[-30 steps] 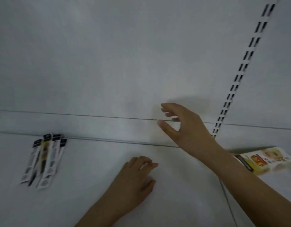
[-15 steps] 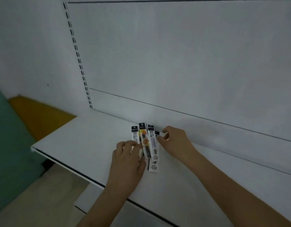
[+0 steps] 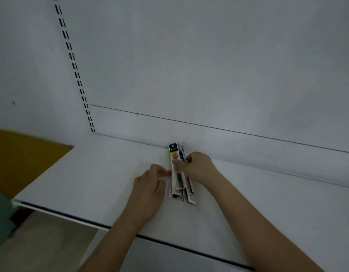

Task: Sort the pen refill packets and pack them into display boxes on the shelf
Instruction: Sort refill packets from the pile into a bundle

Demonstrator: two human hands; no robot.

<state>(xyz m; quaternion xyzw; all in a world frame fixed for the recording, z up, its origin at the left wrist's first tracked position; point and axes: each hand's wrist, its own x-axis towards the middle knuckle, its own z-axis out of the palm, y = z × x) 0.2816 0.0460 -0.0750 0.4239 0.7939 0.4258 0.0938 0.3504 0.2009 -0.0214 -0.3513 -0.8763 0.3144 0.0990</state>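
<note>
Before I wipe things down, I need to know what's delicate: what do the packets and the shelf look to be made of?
The packets: likely thin clear plastic sleeves with printed card, judging by the glossy sheen and black headers; blur leaves it open. The shelf: probably painted sheet metal, matte white, with a thin folded front edge. The slotted upright behind it points to steel racking.

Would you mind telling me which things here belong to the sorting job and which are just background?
For the job:
- stack of narrow white pen refill packets, top one with an orange label
- white shelf board they lie on
- left hand and right hand gathering them

Background:
- slotted black-and-white wall upright
- yellow surface
</note>
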